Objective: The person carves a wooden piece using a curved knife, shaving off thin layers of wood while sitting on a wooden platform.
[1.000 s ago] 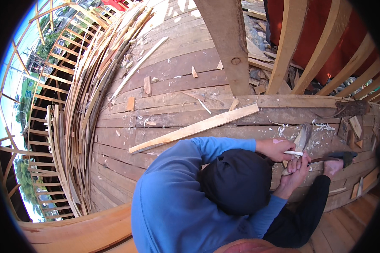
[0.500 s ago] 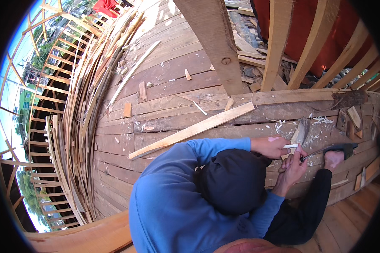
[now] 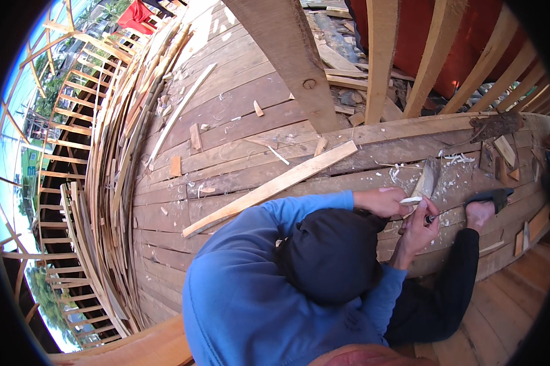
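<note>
My own fingers are out of sight, so I cannot tell whether they are spread, closed or holding something. In front of me, a slim, pale wooden strip [image 3: 411, 200] is in the hands of a co-worker, whose blue top [image 3: 244, 293] and dark cap [image 3: 329, 256] I see from behind and above. That person's left hand [image 3: 382, 201] grips the strip, whose pale end pokes out toward the right hand [image 3: 415, 232]. The right hand, close beside it, is wrapped around a tool with a black end [image 3: 432, 218]; I cannot make out the rest of the tool.

Just past the hands, a greyish piece of wood [image 3: 429, 177] lies aslant on the board floor [image 3: 153, 265], with curly white shavings [image 3: 459, 158] scattered near it. Lower right of that is the co-worker's dark sandal [image 3: 496, 196], at the end of a leg in black trousers [image 3: 455, 299].

Farther out, a long sawn plank [image 3: 275, 186] slants across the boards near the blue sleeve. Upper left of it lie a small orange-brown block [image 3: 175, 166] and a thin strip of timber [image 3: 182, 113]. A long stack of battens [image 3: 107, 201] curves along my left side. At the upper right stand a broad post [image 3: 290, 61] with a round knot and a row of wooden ribs [image 3: 441, 55], a red sheet [image 3: 412, 36] behind them.
</note>
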`<state>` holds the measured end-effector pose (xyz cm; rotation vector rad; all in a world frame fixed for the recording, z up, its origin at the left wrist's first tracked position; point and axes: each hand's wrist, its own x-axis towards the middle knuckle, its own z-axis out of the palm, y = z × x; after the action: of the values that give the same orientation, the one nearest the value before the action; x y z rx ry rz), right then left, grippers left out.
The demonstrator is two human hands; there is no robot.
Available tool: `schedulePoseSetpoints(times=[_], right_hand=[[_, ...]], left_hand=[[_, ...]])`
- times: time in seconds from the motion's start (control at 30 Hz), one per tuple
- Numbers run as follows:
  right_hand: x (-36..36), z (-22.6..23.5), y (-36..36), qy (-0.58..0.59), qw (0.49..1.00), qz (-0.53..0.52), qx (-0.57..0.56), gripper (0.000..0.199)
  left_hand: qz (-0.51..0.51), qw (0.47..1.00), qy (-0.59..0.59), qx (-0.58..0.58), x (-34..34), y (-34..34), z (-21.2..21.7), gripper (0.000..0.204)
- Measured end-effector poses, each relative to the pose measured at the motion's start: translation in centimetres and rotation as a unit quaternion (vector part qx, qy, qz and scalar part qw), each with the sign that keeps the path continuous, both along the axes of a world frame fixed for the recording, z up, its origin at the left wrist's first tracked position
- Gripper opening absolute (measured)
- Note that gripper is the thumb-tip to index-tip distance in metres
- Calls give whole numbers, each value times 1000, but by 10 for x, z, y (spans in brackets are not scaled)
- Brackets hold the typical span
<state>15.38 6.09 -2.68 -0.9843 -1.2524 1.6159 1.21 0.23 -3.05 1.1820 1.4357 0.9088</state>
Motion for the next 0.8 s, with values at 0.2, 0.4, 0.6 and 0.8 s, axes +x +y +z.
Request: schedulePoseSetpoints(times=[0.2, 0.4, 0.6, 0.8], right_hand=[[-1, 3, -4, 10, 999, 42, -1, 12], [-1, 6, -3, 36, 995, 59, -71, 16], [11, -2, 17, -36, 987, 27, -154, 20], [37, -33, 36, -244, 960, 30, -132, 34]], left_hand=[[-16, 995, -67, -69, -3, -5, 10, 34], [-23, 998, 38, -53, -7, -3, 3, 32], [4, 995, -1, -101, -3, -7, 12, 35], [115, 983, -77, -118, 1, 4, 8, 31]])
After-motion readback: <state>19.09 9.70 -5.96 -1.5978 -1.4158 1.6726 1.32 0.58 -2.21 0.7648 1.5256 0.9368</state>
